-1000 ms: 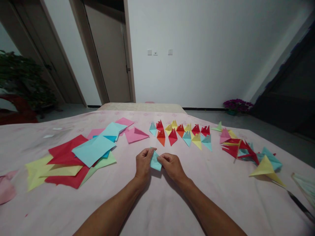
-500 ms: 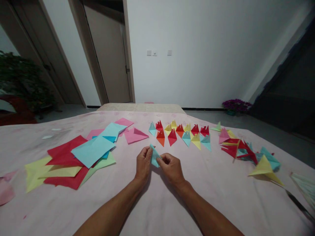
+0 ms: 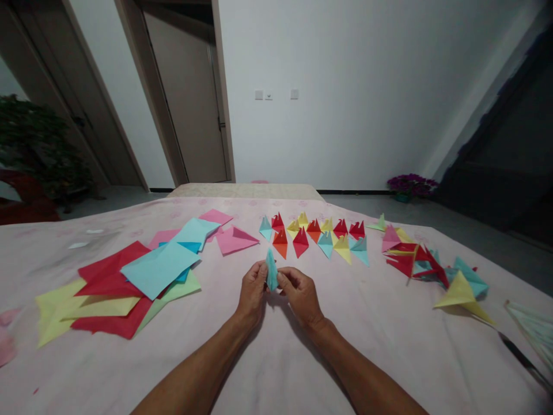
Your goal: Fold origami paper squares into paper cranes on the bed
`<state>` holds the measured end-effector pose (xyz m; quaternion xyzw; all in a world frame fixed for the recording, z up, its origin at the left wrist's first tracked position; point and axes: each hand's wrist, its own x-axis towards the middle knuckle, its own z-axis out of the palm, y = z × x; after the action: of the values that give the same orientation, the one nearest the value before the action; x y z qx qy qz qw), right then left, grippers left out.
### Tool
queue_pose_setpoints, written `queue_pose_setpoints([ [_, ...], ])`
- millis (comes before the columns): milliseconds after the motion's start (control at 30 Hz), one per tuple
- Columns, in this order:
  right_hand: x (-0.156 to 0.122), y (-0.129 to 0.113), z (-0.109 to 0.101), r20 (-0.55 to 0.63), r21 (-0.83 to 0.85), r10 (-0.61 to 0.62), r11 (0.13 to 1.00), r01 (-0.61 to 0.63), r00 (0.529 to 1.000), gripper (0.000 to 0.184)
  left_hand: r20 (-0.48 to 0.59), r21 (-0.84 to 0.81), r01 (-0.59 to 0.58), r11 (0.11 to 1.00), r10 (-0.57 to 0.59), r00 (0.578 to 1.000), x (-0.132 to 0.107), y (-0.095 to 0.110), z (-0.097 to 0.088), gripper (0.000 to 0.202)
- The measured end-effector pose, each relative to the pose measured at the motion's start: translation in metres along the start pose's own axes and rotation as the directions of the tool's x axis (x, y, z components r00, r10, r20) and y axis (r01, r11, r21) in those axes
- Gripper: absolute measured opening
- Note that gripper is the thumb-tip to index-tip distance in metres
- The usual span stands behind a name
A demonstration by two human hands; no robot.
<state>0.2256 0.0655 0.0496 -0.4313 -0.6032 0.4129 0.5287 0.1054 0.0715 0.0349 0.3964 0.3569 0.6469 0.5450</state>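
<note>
A small folded piece of light-blue origami paper [image 3: 271, 270] stands upright between my hands, a little above the cloth. My left hand [image 3: 252, 289] pinches its left side between thumb and fingers. On its right side, lower down, my right hand [image 3: 299, 293] grips the edge with thumb and forefinger. The paper is narrow and pointed at the top, its folds seen nearly edge-on; fingers cover part of its lower half. Just beyond my hands, several folded paper birds [image 3: 301, 242] in red, orange, yellow and blue stand in rows.
Flat coloured sheets [image 3: 161, 270] lie stacked on the left, near a pink folded sheet [image 3: 235, 240]. Heaped at the right are more folded papers [image 3: 417, 264], a yellow folded piece [image 3: 461, 295] and a dark-handled tool [image 3: 521, 353]. A pale pink cloth [image 3: 371, 346] covers the table.
The light-blue paper has turned from a slant to upright, now showing its narrow folded edge. Both hands keep hold of it. The view has shifted slightly.
</note>
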Motion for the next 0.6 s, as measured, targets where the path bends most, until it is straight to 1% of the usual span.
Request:
queue_pose_setpoints([
  [100,0.000,0.001,0.000,-0.023,-0.050,-0.030,0.998,0.028,0.999,0.025,0.000,-0.009,0.004,1.000,-0.004,1.000,-0.002,0.001,0.003,0.039],
  [200,-0.001,0.002,-0.001,-0.068,-0.173,-0.114,0.980,0.101,0.991,0.020,-0.041,0.013,0.016,1.000,-0.016,0.999,-0.002,0.003,0.004,0.042],
  [267,-0.001,0.001,-0.002,-0.092,-0.262,-0.184,0.953,0.154,0.979,0.017,-0.121,0.105,0.000,0.994,0.013,0.993,-0.001,0.004,0.004,0.044],
  [333,-0.001,0.001,-0.003,-0.104,-0.331,-0.248,0.922,0.201,0.963,0.013,-0.205,0.234,-0.025,0.972,0.075,0.976,-0.001,0.005,0.002,0.039],
  [367,-0.001,0.000,-0.004,-0.107,-0.358,-0.272,0.908,0.218,0.956,0.012,-0.223,0.283,-0.039,0.958,0.106,0.969,-0.002,0.005,0.002,0.035],
  [400,-0.001,0.000,-0.005,-0.108,-0.382,-0.293,0.894,0.232,0.950,0.010,-0.215,0.312,-0.056,0.948,0.128,0.968,-0.003,0.005,0.001,0.031],
  [433,-0.001,0.000,-0.005,-0.111,-0.407,-0.310,0.881,0.241,0.944,0.009,-0.185,0.322,-0.075,0.944,0.140,0.973,-0.004,0.005,0.001,0.027],
  [533,-0.002,-0.001,-0.007,-0.135,-0.483,-0.364,0.837,0.259,0.922,0.006,-0.048,0.306,-0.156,0.939,0.178,0.983,-0.011,0.005,0.002,0.026],
  [600,-0.003,-0.001,-0.008,-0.143,-0.520,-0.414,0.804,0.287,0.899,0.007,0.017,0.321,-0.227,0.919,0.234,0.972,-0.015,0.004,0.004,0.022],
])
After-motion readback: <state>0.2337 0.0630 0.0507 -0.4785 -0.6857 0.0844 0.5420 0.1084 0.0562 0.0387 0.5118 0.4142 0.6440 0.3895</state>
